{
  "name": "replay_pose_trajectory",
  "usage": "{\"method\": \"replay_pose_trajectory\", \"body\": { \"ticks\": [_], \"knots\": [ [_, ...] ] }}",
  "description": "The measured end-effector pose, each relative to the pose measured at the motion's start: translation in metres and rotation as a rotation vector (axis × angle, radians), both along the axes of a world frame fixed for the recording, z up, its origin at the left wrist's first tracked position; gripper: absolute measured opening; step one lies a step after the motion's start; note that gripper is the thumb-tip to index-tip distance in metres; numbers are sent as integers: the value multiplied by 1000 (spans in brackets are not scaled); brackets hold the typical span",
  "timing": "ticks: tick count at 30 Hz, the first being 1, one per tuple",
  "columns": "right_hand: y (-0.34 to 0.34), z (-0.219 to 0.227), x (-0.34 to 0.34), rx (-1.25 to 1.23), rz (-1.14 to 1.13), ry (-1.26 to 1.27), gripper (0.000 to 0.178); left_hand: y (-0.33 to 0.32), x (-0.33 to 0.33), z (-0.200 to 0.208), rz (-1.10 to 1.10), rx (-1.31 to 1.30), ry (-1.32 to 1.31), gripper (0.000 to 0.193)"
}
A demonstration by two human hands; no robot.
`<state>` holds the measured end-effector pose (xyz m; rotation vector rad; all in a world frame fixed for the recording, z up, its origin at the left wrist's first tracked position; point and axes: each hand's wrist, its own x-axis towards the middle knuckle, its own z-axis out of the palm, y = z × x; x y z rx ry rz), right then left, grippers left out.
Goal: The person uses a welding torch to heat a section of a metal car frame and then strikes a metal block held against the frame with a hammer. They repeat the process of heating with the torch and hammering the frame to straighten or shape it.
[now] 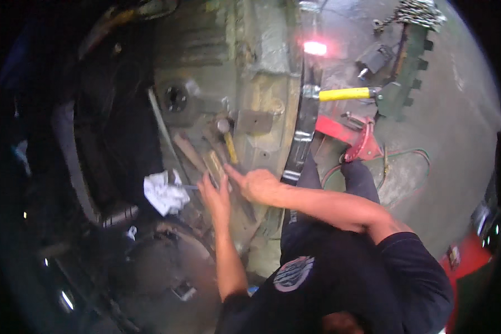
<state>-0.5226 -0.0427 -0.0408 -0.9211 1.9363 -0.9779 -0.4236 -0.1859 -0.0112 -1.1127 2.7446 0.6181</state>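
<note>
A crumpled white rag [164, 192] lies at nine o'clock of the left hand [216, 199], which rests open on the worn metal panel [261, 67]. The right hand [257, 183], loosely curled, touches a flat bar [216, 167]. At two o'clock, a yellow-handled hammer [345, 93] lies on the concrete floor [462, 122].

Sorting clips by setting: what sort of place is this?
Probably a vehicle repair or metalwork shop: a worn metal body panel, a yellow-handled hammer, a chain and hoses on a concrete floor.
</note>
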Motion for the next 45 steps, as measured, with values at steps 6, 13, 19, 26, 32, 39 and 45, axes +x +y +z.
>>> {"method": "replay_pose_trajectory", "body": {
  "ticks": [6, 13, 19, 26, 32, 39, 45],
  "knots": [
    [-20, -10, -5, 18, 9, 59, 51, 13, 12, -17, 66, -128, -23, 53],
    [-17, -7, 17, -17, -183, -18, 51, 2, 28, -17, 76, -90, 52, 48],
    [-4, -3, -1, -205, -59, -96, 52, 3, 32, -6, 379, 178, 227, 45],
    [-14, 9, 7, -59, -251, -226, 62, -35, 49, 20, 504, 181, 401, 45],
    [-57, 18, -22, -7, -108, 272, 56, -4, 76, 9, 934, 856, 633, 41],
    [-123, 12, -49, 246, 569, 539, 50, 16, 105, -3, 1019, 1180, 882, 47],
    [-110, 12, -7, 311, 185, 258, 58, 27, 101, 13, 1096, 915, 784, 60]
  ]
}}
